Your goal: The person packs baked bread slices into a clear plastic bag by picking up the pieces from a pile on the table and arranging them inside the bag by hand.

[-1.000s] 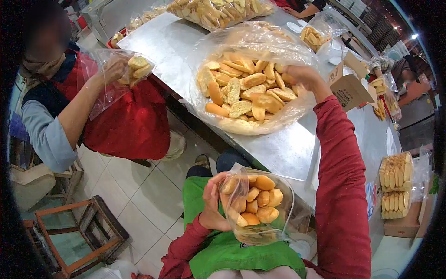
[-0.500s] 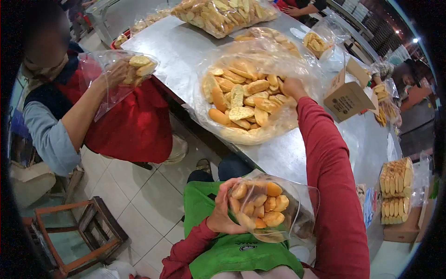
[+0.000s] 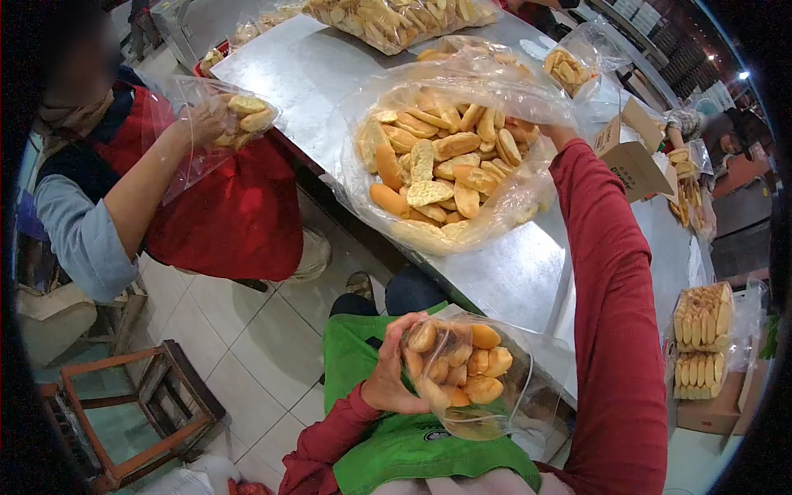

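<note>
My left hand (image 3: 391,373) is closed round the side of a small clear plastic bag (image 3: 528,375), held up before the green apron (image 3: 355,346). Inside this bag lie several small bread rolls (image 3: 483,389). On the metal table, a large open plastic bag (image 3: 445,241) holds a heap of long bread pieces (image 3: 454,147), some whole, some showing a pale cut face. My right hand (image 3: 559,134) reaches in at the right side of the large bag, against the bread. Plastic and bread hide its fingers, so I cannot see what they hold.
Across the table (image 3: 272,70), a person in a red apron (image 3: 231,223) holds a bag of bread (image 3: 247,120). Another full bag (image 3: 400,21) stands behind. A cardboard box (image 3: 631,157) and packed bread (image 3: 701,338) are at right. A wooden stool frame (image 3: 132,412) stands lower left.
My right hand has shifted right and slightly up within the large bag, and its fingers are now more hidden. My left hand still holds the small bag, moved slightly left.
</note>
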Tool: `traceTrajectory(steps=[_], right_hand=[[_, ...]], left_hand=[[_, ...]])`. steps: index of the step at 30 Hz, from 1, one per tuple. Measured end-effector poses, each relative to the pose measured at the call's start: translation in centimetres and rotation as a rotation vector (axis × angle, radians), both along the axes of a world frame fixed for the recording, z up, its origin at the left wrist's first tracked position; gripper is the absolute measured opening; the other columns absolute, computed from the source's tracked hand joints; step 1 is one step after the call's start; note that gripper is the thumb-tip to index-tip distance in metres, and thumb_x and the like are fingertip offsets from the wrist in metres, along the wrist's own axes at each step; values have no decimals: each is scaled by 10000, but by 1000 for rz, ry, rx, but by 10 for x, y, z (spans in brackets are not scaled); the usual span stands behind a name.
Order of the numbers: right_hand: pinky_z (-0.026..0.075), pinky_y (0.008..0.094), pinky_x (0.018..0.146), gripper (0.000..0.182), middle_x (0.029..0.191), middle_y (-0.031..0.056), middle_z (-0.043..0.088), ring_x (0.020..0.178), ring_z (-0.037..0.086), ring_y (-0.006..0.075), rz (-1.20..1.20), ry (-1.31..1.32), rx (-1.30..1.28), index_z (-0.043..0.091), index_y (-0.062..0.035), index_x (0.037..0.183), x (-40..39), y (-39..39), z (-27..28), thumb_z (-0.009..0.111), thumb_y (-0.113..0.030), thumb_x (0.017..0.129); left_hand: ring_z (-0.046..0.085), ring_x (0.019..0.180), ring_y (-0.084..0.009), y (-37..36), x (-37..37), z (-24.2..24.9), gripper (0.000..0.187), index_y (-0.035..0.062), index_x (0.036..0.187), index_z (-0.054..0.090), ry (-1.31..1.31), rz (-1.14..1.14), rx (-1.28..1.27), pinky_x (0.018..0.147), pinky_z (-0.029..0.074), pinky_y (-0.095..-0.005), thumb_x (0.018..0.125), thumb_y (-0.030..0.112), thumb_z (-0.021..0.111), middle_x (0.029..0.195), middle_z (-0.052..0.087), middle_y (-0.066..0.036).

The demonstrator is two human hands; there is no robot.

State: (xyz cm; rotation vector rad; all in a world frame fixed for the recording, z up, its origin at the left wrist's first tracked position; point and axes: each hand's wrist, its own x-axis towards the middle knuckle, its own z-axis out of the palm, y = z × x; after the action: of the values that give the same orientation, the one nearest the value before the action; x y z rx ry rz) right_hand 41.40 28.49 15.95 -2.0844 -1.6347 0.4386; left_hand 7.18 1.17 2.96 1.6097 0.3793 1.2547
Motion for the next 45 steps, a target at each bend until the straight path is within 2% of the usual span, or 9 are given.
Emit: traceTrajectory(steps=[2,4,5,7,9,21,27,36,45], right_hand=[[501,398,695,337,911,144,676,773,645,275,-9,47,41,615,-78,1125,-7,8,-1,600,-256,840],[500,396,692,336,907,143,675,770,645,272,-13,43,50,615,-76,1124,-8,22,-17,602,-255,839],[500,394,690,336,906,143,675,769,644,271,-20,35,45,615,-75,1124,-8,30,-29,604,-254,839],[500,392,687,336,903,142,674,766,643,269,-40,-13,23,615,-74,1123,-5,46,-56,607,-253,838],[499,390,684,336,900,141,673,762,642,266,-55,-82,-8,615,-73,1121,-3,52,-73,609,-251,837],[497,375,666,335,881,134,669,744,636,250,278,-98,-554,615,-64,1115,12,1,-17,626,-243,832],[496,368,657,335,871,131,667,734,634,243,260,-161,-450,616,-59,1111,5,-1,-24,635,-239,829],[494,357,644,335,857,127,664,720,629,231,133,78,-40,616,-53,1106,-21,25,10,647,-233,825],[492,346,630,336,843,122,660,706,625,219,91,22,-63,616,-46,1101,-17,41,-2,660,-227,821]], left_hand=[[333,1314,-357,-1,1,-5,1362,266,1514,22,-18,-17,-18,1051,350,-479,489,167,914,1422,252,-205],[340,1317,-357,-5,-1,-14,1265,288,1505,0,13,-48,-114,1060,338,-480,589,160,863,1424,257,-205],[347,1318,-358,-9,-3,-21,1171,307,1497,-20,53,-73,-201,1069,326,-480,687,156,812,1424,263,-203],[348,1319,-357,-7,-3,-18,1178,305,1497,-26,63,-72,-206,1067,329,-478,686,156,815,1427,259,-206],[333,1319,-356,-1,-1,-7,1384,265,1514,0,3,-27,-45,1044,360,-476,487,167,921,1431,236,-213],[341,1308,-348,-1,1,-2,1378,243,1511,2,18,-37,-12,1043,360,-469,492,183,928,1420,238,-209],[336,1309,-355,-1,-2,-7,1369,234,1509,19,104,-32,5,1037,363,-480,480,169,920,1408,250,-204],[335,1308,-358,-3,1,-7,1388,212,1505,21,69,-20,0,1044,360,-484,461,203,936,1411,253,-198],[329,1310,-357,-1,0,-8,1395,222,1506,10,71,-21,10,1049,352,-486,465,217,938,1419,239,-202]])
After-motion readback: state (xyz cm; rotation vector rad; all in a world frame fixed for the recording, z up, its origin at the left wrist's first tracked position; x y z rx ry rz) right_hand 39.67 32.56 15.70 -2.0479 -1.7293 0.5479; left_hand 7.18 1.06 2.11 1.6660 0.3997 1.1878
